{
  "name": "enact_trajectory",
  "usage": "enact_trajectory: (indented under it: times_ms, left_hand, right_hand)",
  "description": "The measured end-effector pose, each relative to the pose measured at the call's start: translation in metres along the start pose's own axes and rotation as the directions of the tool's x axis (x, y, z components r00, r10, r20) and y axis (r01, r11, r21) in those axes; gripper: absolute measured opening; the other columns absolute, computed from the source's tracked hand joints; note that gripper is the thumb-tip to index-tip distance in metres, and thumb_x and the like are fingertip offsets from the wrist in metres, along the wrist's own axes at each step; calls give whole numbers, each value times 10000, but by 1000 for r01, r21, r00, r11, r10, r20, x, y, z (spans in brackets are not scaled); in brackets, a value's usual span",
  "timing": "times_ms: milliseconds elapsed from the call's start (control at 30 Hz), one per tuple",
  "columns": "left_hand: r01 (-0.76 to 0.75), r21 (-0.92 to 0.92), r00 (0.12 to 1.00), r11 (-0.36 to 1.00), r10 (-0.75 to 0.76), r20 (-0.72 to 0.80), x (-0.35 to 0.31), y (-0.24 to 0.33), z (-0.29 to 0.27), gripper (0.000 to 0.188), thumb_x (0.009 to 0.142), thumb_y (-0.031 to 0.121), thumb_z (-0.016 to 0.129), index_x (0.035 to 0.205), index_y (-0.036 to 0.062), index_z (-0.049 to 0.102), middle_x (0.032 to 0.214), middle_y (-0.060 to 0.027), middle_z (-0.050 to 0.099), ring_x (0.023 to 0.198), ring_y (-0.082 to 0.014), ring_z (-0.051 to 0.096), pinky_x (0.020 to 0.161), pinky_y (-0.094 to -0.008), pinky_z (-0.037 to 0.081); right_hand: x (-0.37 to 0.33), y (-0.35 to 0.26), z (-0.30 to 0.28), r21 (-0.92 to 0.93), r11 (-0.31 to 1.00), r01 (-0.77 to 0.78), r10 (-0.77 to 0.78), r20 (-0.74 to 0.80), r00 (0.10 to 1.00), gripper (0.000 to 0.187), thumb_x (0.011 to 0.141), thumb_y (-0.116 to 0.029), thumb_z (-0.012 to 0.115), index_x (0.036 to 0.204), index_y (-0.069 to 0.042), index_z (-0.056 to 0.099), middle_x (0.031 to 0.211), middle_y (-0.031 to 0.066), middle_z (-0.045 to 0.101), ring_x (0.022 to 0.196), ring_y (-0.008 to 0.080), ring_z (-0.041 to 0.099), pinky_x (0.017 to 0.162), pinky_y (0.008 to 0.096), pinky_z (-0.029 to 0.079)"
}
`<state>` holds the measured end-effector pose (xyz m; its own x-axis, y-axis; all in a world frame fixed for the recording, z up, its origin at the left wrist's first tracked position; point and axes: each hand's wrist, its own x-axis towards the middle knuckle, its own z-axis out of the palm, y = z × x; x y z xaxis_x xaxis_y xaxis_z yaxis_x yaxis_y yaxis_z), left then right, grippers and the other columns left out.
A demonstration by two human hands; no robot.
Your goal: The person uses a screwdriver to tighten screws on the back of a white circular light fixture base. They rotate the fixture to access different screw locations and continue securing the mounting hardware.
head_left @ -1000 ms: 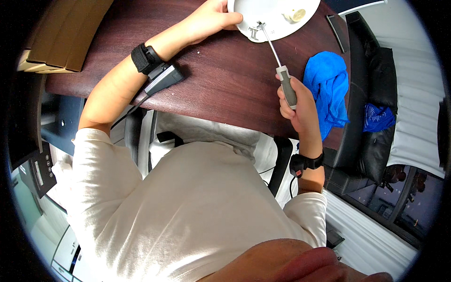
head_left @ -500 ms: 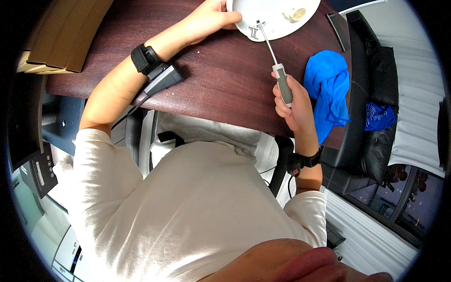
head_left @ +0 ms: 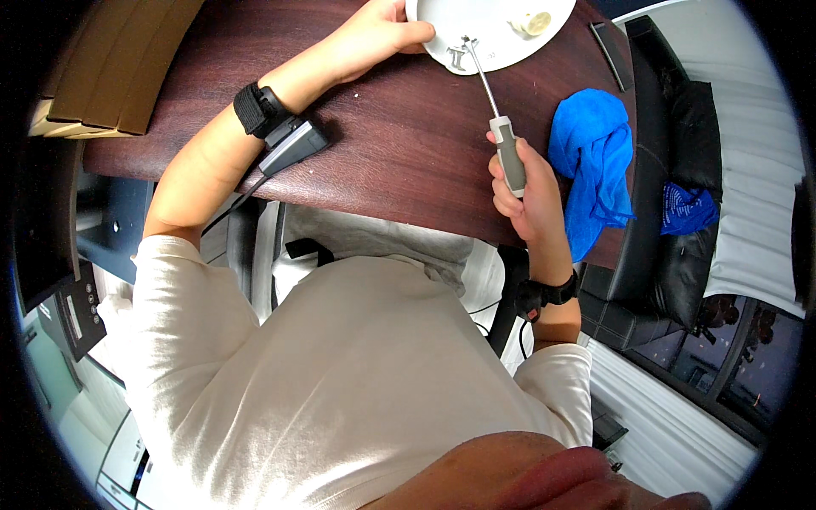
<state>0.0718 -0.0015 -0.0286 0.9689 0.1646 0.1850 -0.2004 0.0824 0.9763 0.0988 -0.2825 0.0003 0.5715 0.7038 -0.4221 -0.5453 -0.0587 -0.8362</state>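
Observation:
A white, round, dish-like piece (head_left: 500, 53) is cut off by the top of the picture. My left hand (head_left: 393, 32) grips its left rim, thumb on top, the other fingers partly out of sight. Several small grey screws (head_left: 456, 59) lie near its front edge, and a small round cream-coloured part (head_left: 535, 23) is farther right on it. My right hand (head_left: 532, 189) is closed around the grey-and-white handle of a screwdriver (head_left: 508, 157). Its long metal shaft points away from me, with the tip among the screws; whether it touches one is too small to tell.
A crumpled blue cloth (head_left: 591, 153) lies on the dark wooden table (head_left: 391, 144), right of my right hand. A brown cardboard box (head_left: 119, 68) stands at the left. Beyond the right edge is a black sofa (head_left: 650, 144). Cables run from devices strapped to both wrists.
The white piece and my left hand have shifted slightly left. My right hand and the screwdriver have moved a little left too, the tip staying by the screws.

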Motion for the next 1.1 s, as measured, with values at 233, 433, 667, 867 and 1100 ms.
enact_trajectory:
  times_ms: [233,433,667,867,1100]
  left_hand:
    - [11,22,1000,1000,-12,21,1,0,-1,351,854,51,514,1200,22,467,1025,-38,585,883,-102,573,788,-251,486]
    - [-9,73,999,997,5,51,2,-2,-1,383,825,17,529,1204,15,469,1044,-39,587,915,-101,570,825,-258,474]
    - [-90,138,996,986,88,17,-2,4,5,419,806,0,536,1219,-2,460,1067,-46,587,961,-124,566,865,-276,459]
    - [-54,133,998,990,55,-5,0,-1,-1,400,811,8,533,1207,-3,472,1032,-38,590,904,-107,564,811,-262,463]
    - [-119,67,992,991,121,-36,-1,4,6,374,822,18,523,1193,9,474,958,-8,571,786,-65,520,692,-232,449]
  right_hand:
    - [-3,4,8,-13,1000,-2,2,-19,1000,366,981,-310,346,1153,-17,483,719,35,486,369,40,310,316,197,221]
    - [-3,0,11,-436,899,41,-89,-91,992,305,971,-274,405,1101,-17,508,700,30,503,413,65,382,359,211,280]
    - [6,-12,-10,-968,-82,237,-612,237,755,232,874,-214,571,1058,-73,561,747,140,565,634,313,592,509,346,451]
    - [1,-59,-4,-899,-436,30,-624,326,710,274,805,-220,656,1052,-126,584,785,88,541,615,264,576,489,341,441]
    - [5,-29,-18,-626,772,109,-221,-103,970,249,939,-237,489,1048,-27,565,656,35,510,428,83,409,384,217,301]
